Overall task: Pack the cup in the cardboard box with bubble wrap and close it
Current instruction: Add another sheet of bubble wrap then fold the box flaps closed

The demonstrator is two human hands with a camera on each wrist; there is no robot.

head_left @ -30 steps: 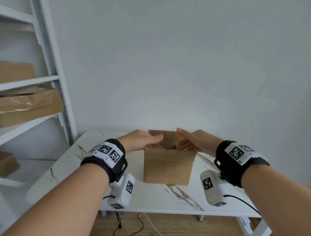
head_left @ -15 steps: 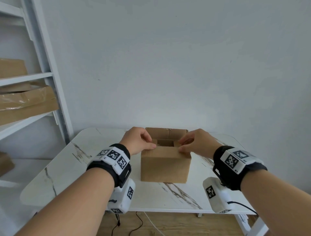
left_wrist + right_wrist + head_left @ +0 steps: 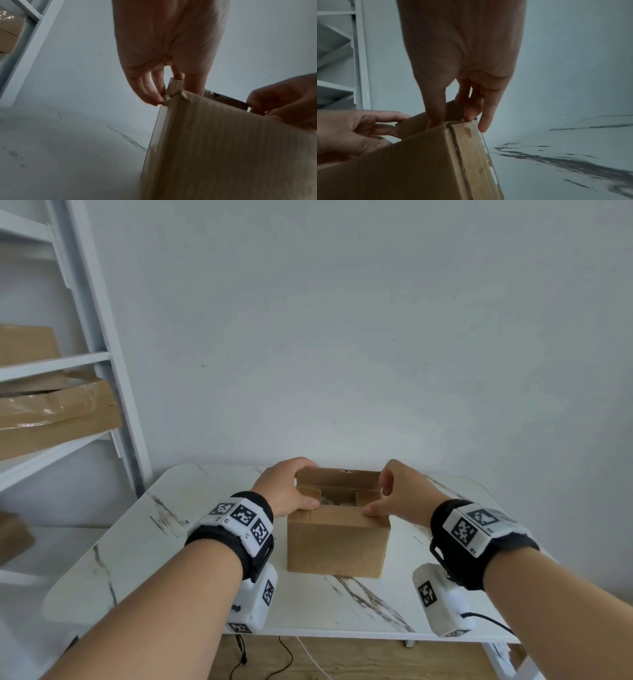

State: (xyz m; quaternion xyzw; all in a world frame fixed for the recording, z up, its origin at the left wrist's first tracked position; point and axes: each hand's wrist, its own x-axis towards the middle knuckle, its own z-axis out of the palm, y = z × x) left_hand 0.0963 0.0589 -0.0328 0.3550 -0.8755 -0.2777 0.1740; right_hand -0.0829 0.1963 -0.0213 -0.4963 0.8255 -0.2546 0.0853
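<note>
Cardboard box [image 3: 337,539] contents behind flaps

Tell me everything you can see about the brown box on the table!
The cardboard box is small, plain brown and corrugated. It stands upright on the white marbled table. Its top is half shut: the near flap is folded down, the far flap still stands, and two small side flaps lie inside. The left hand and right hand each hold a top corner. Something pale shows inside.
</note>
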